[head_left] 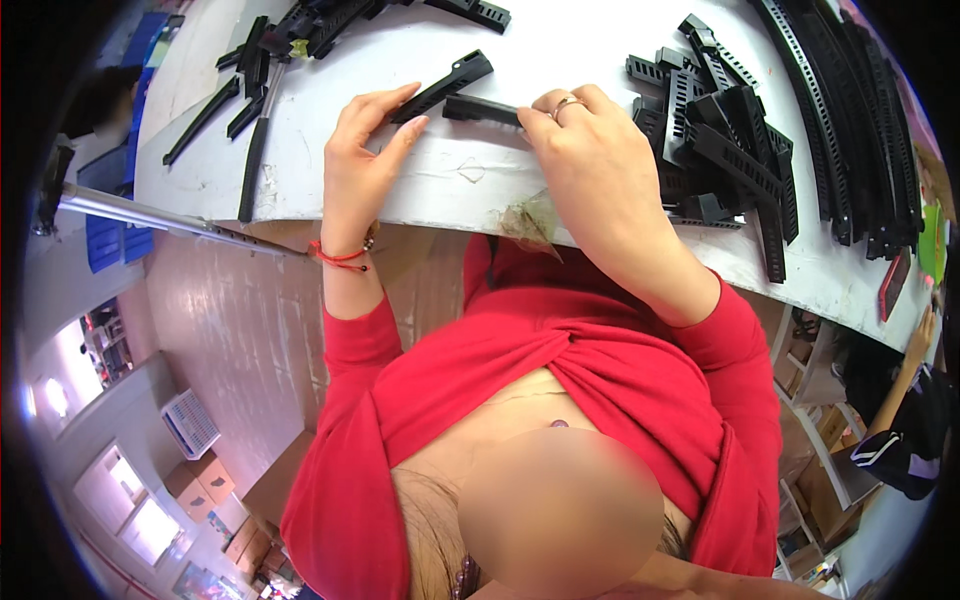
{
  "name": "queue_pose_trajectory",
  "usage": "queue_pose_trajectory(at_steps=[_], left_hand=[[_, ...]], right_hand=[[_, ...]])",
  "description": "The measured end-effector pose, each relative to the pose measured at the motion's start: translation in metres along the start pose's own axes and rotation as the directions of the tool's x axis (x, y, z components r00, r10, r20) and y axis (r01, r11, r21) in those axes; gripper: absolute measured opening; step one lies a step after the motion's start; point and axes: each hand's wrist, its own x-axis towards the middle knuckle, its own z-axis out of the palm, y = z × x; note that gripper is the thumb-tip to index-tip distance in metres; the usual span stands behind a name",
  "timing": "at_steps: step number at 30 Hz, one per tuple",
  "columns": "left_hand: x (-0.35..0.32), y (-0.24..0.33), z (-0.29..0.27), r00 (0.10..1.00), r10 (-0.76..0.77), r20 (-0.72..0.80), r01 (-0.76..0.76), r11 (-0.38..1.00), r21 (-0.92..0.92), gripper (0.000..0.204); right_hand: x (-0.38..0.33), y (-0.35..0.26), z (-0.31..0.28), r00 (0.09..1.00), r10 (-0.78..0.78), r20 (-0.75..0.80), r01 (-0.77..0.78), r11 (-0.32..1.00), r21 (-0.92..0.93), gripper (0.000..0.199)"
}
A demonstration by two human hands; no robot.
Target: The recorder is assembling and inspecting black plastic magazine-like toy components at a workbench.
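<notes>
A short black slotted plastic part (452, 82) slants over the white table, its lower end between the thumb and fingers of my left hand (362, 140). Its raised far end has a small hole. My right hand (595, 150), with a ring on one finger, pinches the right end of a second black plastic bar (482, 110). That bar points left toward my left hand, close below the first part. The fingertips of my right hand partly hide its gripped end.
A heap of black slotted parts (715, 130) lies right of my right hand. Long black perforated strips (815, 120) are stacked farther right, near a red piece (893, 285). More black parts (325, 25) lie at the far left. Another person's arm (908, 375) shows at the right.
</notes>
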Motion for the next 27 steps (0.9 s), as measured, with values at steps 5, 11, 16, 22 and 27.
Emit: queue_pose_trajectory(at_steps=[5, 11, 16, 22, 27], left_hand=[[-0.004, 0.003, -0.002, 0.995, -0.091, -0.03, 0.09, 0.995, -0.045, 0.026], [-0.01, 0.003, -0.004, 0.939, -0.342, -0.037, 0.283, 0.829, -0.483, 0.023], [-0.028, 0.052, 0.013, 0.926, -0.372, 0.067, 0.192, 0.31, -0.931, 0.029], [-0.018, 0.069, 0.02, 0.924, -0.332, 0.19, 0.357, 0.568, -0.742, 0.033], [0.003, 0.045, -0.007, 0.988, -0.107, -0.11, 0.028, 0.83, -0.557, 0.057]], right_hand=[[-0.006, -0.009, 0.001, 0.995, 0.064, 0.08, -0.073, 0.991, 0.116, 0.017], [0.003, -0.012, -0.01, 0.99, 0.142, -0.027, -0.125, 0.937, 0.325, 0.017], [0.026, -0.015, -0.011, 0.965, 0.254, 0.063, -0.226, 0.69, 0.687, 0.031], [0.04, -0.01, -0.017, 0.95, 0.257, 0.178, -0.303, 0.613, 0.73, 0.027], [0.05, 0.015, -0.022, 0.98, 0.117, 0.161, -0.186, 0.829, 0.527, 0.025]])
